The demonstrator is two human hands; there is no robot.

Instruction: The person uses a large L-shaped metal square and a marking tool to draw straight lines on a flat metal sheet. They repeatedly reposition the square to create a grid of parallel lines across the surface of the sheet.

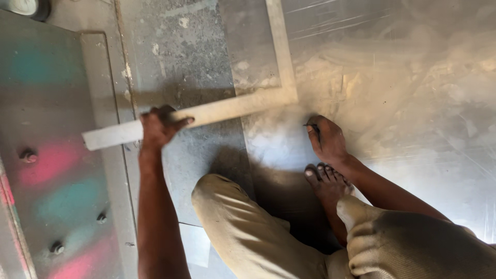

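A large L-shaped metal square (217, 109) is pressed flat against a dusty steel sheet (403, 113) by the left hand (157, 128), whose fingers are wrapped over the long arm of the tool near its free end, thumb stretched along the upper edge. The arm runs from the left hand toward the corner of the square, which lies just above and between the two hands; from there the second arm extends away from the person, toward the top of the view.

A thin dark marker (313, 127), pencil or scriber, it cannot be told which, is pinched in the right hand (326, 140), the fingers curled tight around it and its tip set on the sheet just below the corner of the square. The tip is close to the square's edge; whether it touches cannot be told.

A bare foot (326, 183) is planted on the sheet directly beneath the right hand, toes pointing toward it. Both knees, in tan trousers (248, 232), are bent low between the forearms.

To the outer side of the left hand, a grey metal plate (46, 155) with patches of pink and teal colour is seen, studded with bolts (28, 155). Pale dust is spread across the sheet beyond the right hand.
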